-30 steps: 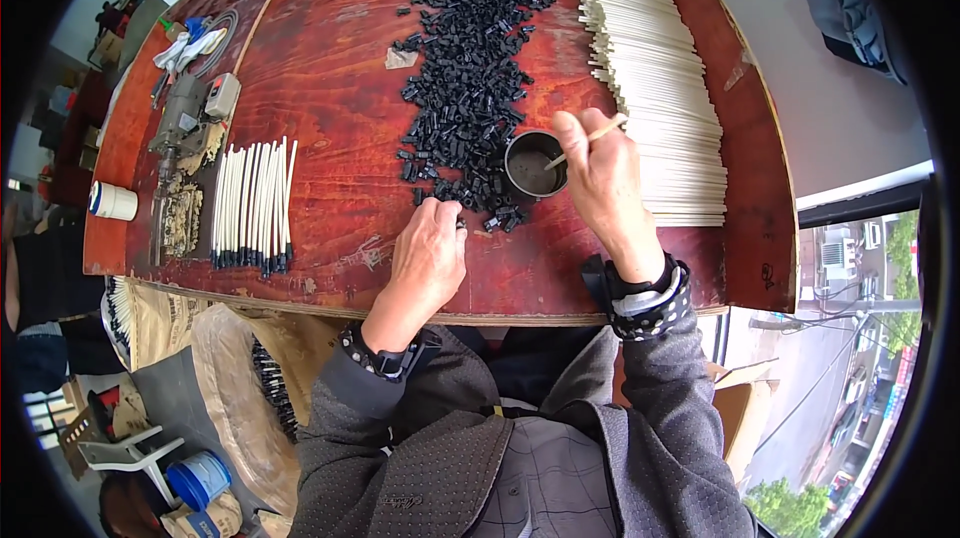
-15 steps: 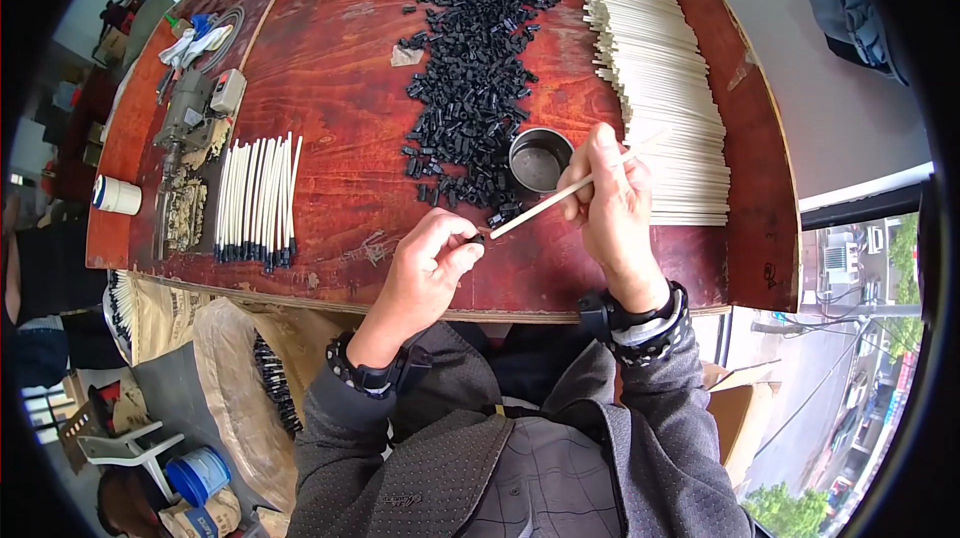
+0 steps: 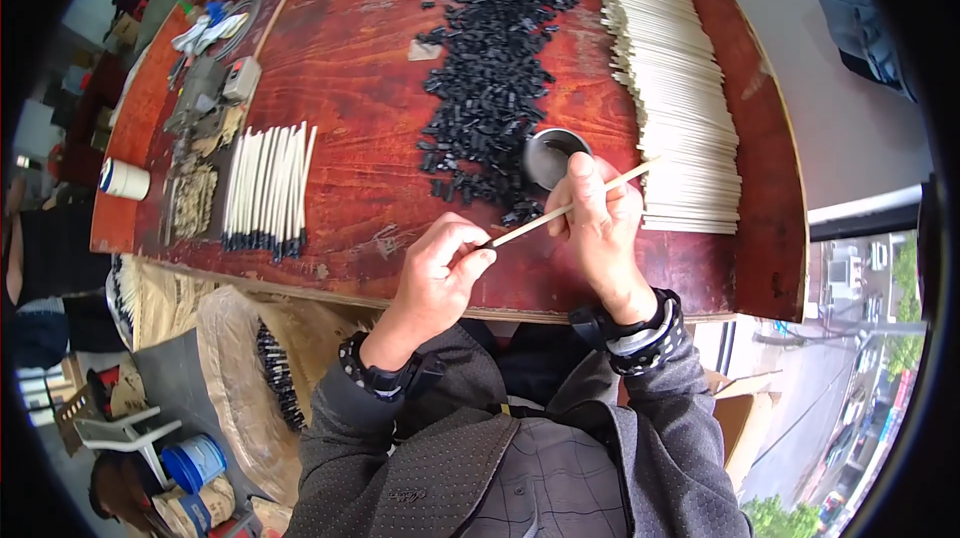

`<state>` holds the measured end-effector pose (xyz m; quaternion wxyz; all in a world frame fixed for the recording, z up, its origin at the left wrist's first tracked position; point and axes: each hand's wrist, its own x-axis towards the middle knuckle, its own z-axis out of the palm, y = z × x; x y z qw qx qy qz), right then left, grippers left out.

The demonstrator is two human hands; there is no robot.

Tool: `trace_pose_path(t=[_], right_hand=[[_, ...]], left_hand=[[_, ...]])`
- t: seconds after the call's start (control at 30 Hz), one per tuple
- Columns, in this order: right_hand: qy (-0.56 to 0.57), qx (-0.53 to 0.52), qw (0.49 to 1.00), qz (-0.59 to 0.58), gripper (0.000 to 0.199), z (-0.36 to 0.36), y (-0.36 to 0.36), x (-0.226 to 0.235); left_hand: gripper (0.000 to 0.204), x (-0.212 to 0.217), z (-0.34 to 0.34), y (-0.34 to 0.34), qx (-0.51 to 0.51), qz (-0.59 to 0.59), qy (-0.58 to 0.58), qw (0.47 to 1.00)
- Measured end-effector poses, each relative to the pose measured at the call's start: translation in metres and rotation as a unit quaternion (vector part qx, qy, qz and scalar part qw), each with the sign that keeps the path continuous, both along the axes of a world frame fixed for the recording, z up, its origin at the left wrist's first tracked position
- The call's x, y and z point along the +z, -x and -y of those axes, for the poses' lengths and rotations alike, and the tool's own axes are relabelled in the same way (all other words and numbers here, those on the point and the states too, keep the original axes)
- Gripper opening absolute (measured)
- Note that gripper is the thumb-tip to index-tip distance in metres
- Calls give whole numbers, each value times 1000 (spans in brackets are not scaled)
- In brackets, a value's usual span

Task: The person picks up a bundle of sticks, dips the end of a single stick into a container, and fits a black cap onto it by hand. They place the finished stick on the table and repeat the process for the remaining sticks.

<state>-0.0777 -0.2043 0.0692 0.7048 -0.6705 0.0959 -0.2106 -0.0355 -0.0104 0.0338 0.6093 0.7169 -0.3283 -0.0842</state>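
My left hand (image 3: 441, 263) pinches a small black plastic piece, mostly hidden by the fingertips. A thin cream-coloured stick (image 3: 531, 224) slants between my hands, gripped by my right hand (image 3: 602, 223) near its middle. Its lower left end meets the black piece; how deep it sits inside is hidden by my fingers. Just beyond my right hand stands a round metal cup (image 3: 548, 155). A long heap of small black pieces (image 3: 490, 78) stretches away from the cup, and a stack of cream sticks (image 3: 680, 98) lies to the right.
Black-tipped sticks (image 3: 268, 188) lie in a row on the left of the red wooden table (image 3: 370, 88). Behind them are a small machine (image 3: 200, 93) and a white spool (image 3: 125, 179). A raised wooden rim (image 3: 765, 158) bounds the right side. Below left, a plastic-lined sack (image 3: 235, 368) holds black-tipped sticks.
The stick's end has moved from just short of the black piece to meeting it. My right hand has come slightly nearer and lower. The whole view has shifted a little.
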Motion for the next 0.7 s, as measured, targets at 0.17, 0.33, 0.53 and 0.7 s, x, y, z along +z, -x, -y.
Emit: trace_pose_path(t=[0.17, 0.33, 0.53, 0.7], right_hand=[[-45, -12, 999, -4, 31, 8, -4, -2], [-58, -21, 998, -18, 27, 10, -6, 1], [-41, -15, 999, -30, 27, 8, -8, -1], [-34, -15, 999, -39, 26, 8, -9, -4]], left_hand=[[14, 4, -23, -14, 151, 186, -47, 970], [15, -22, -106, -37, 291, 270, -235, 887], [15, -25, -147, -45, 331, 301, -439, 779], [23, -20, -150, -49, 349, 291, -465, 759]])
